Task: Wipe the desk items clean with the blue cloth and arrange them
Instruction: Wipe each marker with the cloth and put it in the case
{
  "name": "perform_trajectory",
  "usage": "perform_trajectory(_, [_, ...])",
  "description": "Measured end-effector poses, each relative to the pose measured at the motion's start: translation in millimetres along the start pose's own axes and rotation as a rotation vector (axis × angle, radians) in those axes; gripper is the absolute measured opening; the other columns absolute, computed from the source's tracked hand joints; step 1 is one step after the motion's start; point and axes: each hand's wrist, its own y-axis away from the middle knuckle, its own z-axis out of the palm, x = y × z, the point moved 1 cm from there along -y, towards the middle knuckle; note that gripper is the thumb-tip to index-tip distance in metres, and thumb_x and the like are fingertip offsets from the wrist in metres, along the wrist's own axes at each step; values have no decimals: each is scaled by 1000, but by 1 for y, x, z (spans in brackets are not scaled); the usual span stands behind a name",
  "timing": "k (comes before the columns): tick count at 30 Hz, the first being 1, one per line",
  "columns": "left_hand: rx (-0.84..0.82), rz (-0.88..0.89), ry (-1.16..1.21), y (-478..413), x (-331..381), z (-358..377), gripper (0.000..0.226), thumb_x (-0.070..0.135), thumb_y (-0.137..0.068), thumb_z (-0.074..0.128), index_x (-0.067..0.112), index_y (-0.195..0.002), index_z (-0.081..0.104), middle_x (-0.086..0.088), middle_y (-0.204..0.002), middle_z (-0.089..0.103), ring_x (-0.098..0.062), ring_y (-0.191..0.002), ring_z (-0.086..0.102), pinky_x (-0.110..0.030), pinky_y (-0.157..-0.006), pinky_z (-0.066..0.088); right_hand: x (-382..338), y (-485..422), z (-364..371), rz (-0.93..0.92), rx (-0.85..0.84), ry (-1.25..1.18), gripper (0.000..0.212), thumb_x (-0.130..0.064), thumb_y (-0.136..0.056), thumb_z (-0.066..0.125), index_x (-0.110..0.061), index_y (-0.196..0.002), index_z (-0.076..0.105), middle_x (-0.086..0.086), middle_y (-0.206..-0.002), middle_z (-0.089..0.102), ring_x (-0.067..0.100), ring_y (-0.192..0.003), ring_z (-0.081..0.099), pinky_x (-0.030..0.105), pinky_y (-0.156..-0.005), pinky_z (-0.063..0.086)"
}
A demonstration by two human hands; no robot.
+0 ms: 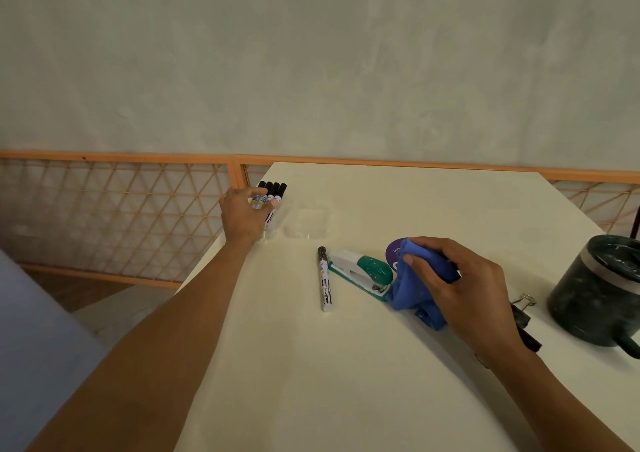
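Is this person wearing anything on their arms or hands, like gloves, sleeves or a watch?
No. The left hand and the right hand are bare, without gloves, and no ring shows on the visible fingers. The left forearm and right forearm are uncovered up to the picture's edge: no sleeve, watch or bracelet in view.

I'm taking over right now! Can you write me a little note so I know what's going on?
Left hand holds the four markers, lined up at the far left corner of the desk.
Right hand grips the blue cloth, bunched against the stapler and a purple disc.
Done, it seems: those markers are grouped.
Left: the lone marker, stapler, disc and binder clip lie loose. Which are already wiped can't be told.
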Motion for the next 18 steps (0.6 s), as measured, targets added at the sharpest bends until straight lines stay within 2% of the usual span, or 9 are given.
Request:
perform_trajectory(4, [42,12,-19,8,10,-9,47,68,-72,75,38,-108,80,0,-120,70,-28,-123,63,-54,-104,54,-2,0,-2,-1,4,0,33,-23,-98,79,-49,-118,72,-33,-113,73,-3,-108,68,12,-87,53])
perform_trajectory(7, [68,34,-67,26,30,-15,37,55,-82,83,35,-113,79,-1,-126,68,-29,-131,54,-49,-112,42,-5,-1,-3,3,18,4,32,-30,-99,77,-55,-117,67,-38,-111,70,-7,-107,65,12,-85,53])
perform_trajectory(9, [73,78,-151,47,47,-17,30,48,-89,83,35,-117,79,1,-127,66,-28,-134,47,-42,-108,32,-5,-2,-4,29,48,8,27,-37,-101,74,-55,-118,66,-38,-111,69,-7,-106,64,19,-85,53])
perform_trajectory(11, [56,124,-186,72,62,-18,21,49,-91,81,37,-108,79,8,-118,67,-22,-129,49,-38,-99,28,-5,-4,-4,37,83,17,21,-43,-102,72,-53,-118,65,-35,-113,67,-6,-105,63,22,-83,52])
perform_trajectory(12, [31,131,-184,85,69,-20,17,51,-91,80,37,-101,79,12,-109,70,-18,-123,53,-37,-96,26,-5,-3,-5,32,99,30,19,-45,-102,70,-52,-119,65,-32,-114,64,-7,-105,61,21,-81,51])
perform_trajectory(14, [-83,83,-199,110,84,-25,25,58,-91,78,34,-88,77,15,-92,73,-11,-105,62,-34,-91,27,-5,-3,-7,46,128,48,16,-50,-103,66,-51,-119,63,-24,-114,60,-6,-103,60,16,-76,47])
perform_trajectory(16, [-242,9,-303,134,97,-30,36,67,-91,72,32,-84,75,16,-89,73,-12,-93,67,-32,-86,36,-5,-3,-11,87,162,45,18,-53,-105,61,-48,-122,65,-16,-113,59,-7,-100,59,13,-74,44])
perform_trajectory(18, [-374,-13,-448,153,107,-30,44,73,-89,68,30,-83,76,14,-89,73,-16,-88,69,-31,-78,45,-8,-2,-15,130,194,23,29,-56,-107,53,-42,-127,68,-18,-108,63,-8,-98,60,16,-74,45])
